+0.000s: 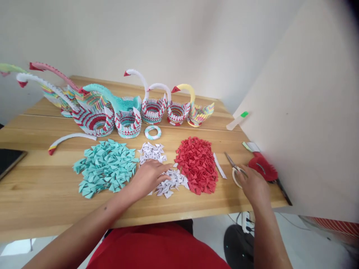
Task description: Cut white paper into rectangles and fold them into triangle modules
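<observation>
My left hand [151,175] rests over the white folded paper pieces [173,181], fingers apart and holding nothing that I can see. Teal pieces [108,168] are heaped to its left, red pieces [197,164] to its right. At the right, my right hand [251,182] has its fingers on the handles of the scissors [231,160], whose blades point away toward the back left. A roll of white tape [235,178] lies beside and partly under the scissors. Between the red heap and the scissors is a thin white strip [219,165].
Paper swans [128,123] stand along the back of the wooden table [42,186]. A paper ring [153,132], a curved neck piece [71,137] and a dark device [9,160] lie in front and left. A red object [262,168] sits by the right wall.
</observation>
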Motion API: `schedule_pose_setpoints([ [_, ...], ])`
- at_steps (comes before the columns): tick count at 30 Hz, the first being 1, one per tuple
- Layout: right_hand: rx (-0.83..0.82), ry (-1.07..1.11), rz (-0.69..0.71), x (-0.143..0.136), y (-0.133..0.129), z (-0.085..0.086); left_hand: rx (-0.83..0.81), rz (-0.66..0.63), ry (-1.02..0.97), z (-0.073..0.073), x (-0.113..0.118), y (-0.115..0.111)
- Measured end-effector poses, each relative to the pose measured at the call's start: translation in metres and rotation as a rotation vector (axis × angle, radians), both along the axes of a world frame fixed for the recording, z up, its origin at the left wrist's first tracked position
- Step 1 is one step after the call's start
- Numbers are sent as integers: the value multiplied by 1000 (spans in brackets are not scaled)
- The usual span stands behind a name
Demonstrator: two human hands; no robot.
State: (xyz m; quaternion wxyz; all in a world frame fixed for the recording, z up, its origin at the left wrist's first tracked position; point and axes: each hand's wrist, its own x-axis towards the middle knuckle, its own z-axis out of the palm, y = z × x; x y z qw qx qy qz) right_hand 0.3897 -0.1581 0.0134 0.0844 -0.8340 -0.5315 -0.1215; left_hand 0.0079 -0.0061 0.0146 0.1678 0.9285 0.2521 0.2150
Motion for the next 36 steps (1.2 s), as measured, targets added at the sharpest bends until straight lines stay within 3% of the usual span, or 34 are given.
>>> schedule_pose_setpoints([
  [4, 166, 54, 180, -46, 18, 21, 101, 56, -100, 25, -17, 10],
  [6, 261, 134, 357, -84, 32, 30, 137, 95, -131, 37, -30, 16],
  [8, 221, 269, 580, -129, 46, 35, 156, 152, -124, 44, -44, 19],
  [12, 25, 392, 952, -214, 68, 32, 152, 223, -95, 38, -67, 19],
  [16, -179, 277, 1049, -262, 82, 17, 94, 264, -54, 22, -86, 11],
  [24, -243, 220, 1040, -272, 86, 0, -53, 278, -92, 7, -107, 6],
  [29, -254, 299, 1059, -267, 90, 2, -97, 255, -97, 8, -104, 6],
  [36, -261, 246, 1065, -272, 91, 7, -140, 220, -118, 8, -103, 4],
])
